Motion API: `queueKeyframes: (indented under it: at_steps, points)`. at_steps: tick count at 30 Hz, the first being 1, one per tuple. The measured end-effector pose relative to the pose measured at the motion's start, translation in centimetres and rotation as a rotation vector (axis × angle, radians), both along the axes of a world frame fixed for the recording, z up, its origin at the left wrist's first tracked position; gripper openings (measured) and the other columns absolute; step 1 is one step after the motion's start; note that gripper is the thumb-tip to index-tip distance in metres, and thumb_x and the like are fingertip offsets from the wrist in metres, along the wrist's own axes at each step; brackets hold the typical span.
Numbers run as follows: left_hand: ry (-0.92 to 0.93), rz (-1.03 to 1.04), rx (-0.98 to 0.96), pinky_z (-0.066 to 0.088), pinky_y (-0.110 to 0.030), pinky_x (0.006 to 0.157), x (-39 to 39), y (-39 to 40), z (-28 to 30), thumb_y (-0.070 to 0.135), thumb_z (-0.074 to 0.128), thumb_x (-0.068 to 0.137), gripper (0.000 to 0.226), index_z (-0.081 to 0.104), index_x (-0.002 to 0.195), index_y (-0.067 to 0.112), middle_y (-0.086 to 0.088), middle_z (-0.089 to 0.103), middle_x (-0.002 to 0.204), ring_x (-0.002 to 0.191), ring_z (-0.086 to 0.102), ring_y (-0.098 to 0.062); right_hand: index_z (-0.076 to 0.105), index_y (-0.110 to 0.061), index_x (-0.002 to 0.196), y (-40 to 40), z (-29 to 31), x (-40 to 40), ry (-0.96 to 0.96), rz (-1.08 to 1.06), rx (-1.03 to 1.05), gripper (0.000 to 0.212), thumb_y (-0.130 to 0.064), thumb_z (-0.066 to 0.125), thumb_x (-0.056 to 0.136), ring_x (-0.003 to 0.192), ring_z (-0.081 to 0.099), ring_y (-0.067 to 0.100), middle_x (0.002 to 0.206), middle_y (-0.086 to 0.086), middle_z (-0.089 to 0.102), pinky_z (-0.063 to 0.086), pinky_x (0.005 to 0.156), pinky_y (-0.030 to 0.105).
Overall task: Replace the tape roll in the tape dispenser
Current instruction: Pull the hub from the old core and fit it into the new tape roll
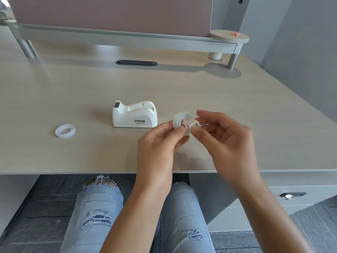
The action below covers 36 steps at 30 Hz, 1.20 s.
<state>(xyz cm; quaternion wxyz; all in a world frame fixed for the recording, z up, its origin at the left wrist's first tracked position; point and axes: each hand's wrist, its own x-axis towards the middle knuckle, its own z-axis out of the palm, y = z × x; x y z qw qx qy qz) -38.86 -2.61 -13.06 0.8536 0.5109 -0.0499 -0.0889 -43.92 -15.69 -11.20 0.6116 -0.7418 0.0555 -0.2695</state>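
Both hands pinched the light, slippery tape roll by its rim, the spindle at its core.

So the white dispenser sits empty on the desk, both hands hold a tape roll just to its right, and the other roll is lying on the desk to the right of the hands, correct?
Not quite. The head view shows the other roll lying on the desk to the left of the dispenser, not right of the hands. The rest holds: the dispenser sits empty, and the left hand and right hand hold a tape roll just to its right.
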Motion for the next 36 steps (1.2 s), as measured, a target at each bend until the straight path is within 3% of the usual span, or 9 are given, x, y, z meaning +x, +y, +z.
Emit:
queueKeyframes:
  at_steps: [4,10,13,17,19,24,30,36]
  points:
    - [-0.035,0.001,0.001,0.06,-0.034,0.095,-0.3,0.7,-0.2,0.001,0.066,0.095,0.019,0.081,0.107,0.004,-0.013,0.082,0.109,0.106,0.075,-0.021,0.08,-0.023,0.099,1.1,0.2,0.0,-0.036,0.011,-0.055,0.012,-0.015,0.08,0.09,0.081,0.075,0.015,0.094,0.002,0.079,0.057,0.077,0.022]
    - [-0.042,0.009,-0.043,0.061,-0.04,0.098,-0.4,1.7,-0.3,0.002,0.061,0.099,0.022,0.079,0.111,0.005,-0.012,0.082,0.107,0.103,0.076,-0.024,0.081,-0.019,0.109,1.7,0.2,0.5,-0.021,0.026,-0.147,0.019,-0.011,0.078,0.092,0.082,0.075,0.017,0.099,0.004,0.074,0.06,0.081,0.031]
    - [-0.061,0.014,-0.054,0.058,-0.044,0.102,-0.3,2.1,-0.1,0.0,0.059,0.099,0.024,0.079,0.112,0.004,-0.012,0.081,0.106,0.103,0.075,-0.022,0.081,-0.024,0.109,2.1,0.5,0.7,-0.017,0.049,-0.158,0.021,-0.013,0.077,0.092,0.08,0.074,0.014,0.096,0.004,0.072,0.06,0.079,0.028]
    - [-0.111,0.011,-0.041,0.056,-0.043,0.106,-0.4,2.5,-0.2,0.001,0.056,0.101,0.029,0.077,0.119,0.008,-0.019,0.08,0.112,0.116,0.073,-0.033,0.08,-0.026,0.113,2.3,0.6,1.0,-0.007,0.062,-0.198,0.027,-0.007,0.072,0.095,0.076,0.073,0.016,0.096,0.008,0.071,0.06,0.078,0.029]
    - [-0.124,0.021,-0.046,0.056,-0.042,0.105,-0.4,2.6,-0.4,0.002,0.057,0.102,0.029,0.076,0.122,0.009,-0.019,0.079,0.113,0.119,0.07,-0.036,0.08,-0.026,0.114,2.5,0.6,1.1,-0.002,0.063,-0.204,0.028,-0.007,0.071,0.097,0.077,0.073,0.018,0.097,0.007,0.071,0.061,0.08,0.035]
    - [-0.148,0.03,-0.043,0.057,-0.04,0.104,-0.4,2.9,-0.7,0.0,0.061,0.1,0.029,0.075,0.124,0.008,-0.011,0.08,0.117,0.12,0.072,-0.026,0.082,-0.023,0.108,3.0,0.4,1.3,-0.004,0.059,-0.169,0.025,-0.005,0.071,0.096,0.08,0.075,0.02,0.103,0.006,0.072,0.062,0.081,0.046]
    - [-0.263,0.115,0.09,0.059,-0.037,0.1,-0.6,2.9,-0.8,-0.003,0.063,0.098,0.029,0.077,0.116,0.013,0.001,0.084,0.107,0.104,0.077,-0.012,0.082,-0.017,0.098,3.0,0.6,1.4,0.009,0.0,-0.103,0.012,-0.009,0.079,0.09,0.075,0.077,0.023,0.085,0.001,0.082,0.062,0.076,0.05]
    - [-0.31,0.121,0.153,0.058,-0.039,0.1,-0.7,2.9,-0.8,0.001,0.063,0.1,0.028,0.074,0.121,0.014,0.004,0.083,0.108,0.106,0.077,-0.01,0.082,-0.01,0.099,3.2,1.1,1.2,0.017,0.037,-0.017,0.013,-0.002,0.073,0.093,0.069,0.078,0.019,0.085,0.01,0.08,0.066,0.069,0.035]
